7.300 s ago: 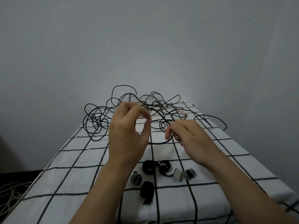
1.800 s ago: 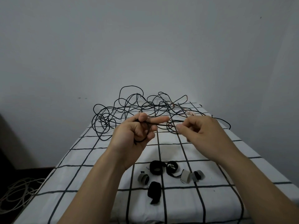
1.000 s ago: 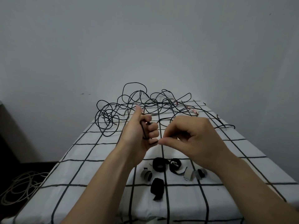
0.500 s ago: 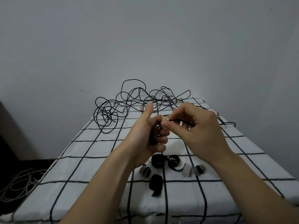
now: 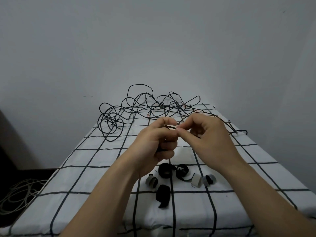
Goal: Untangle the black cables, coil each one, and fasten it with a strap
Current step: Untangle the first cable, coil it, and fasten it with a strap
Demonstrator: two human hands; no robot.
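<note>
Fingers [image 5: 166, 153] of the left hand [image 5: 153, 144] curl round a small coil of black cable [image 5: 171, 127], thumb and forefinger pinching its strand. The right hand [image 5: 208, 135] pinches the same strand just beside them. Beyond the fingertips lies the tangle [image 5: 136, 108] of cables; below them, rolled straps [image 5: 165, 171] rest on the checked cloth [image 5: 85, 168].

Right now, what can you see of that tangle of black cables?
The tangle of black cables is thin, smooth-looking cord heaped in loose, overlapping loops at the far end of the checked tablecloth, a few loops arching up before the grey wall. One strand leads forward into the left hand and right hand, which pinch it.
</note>
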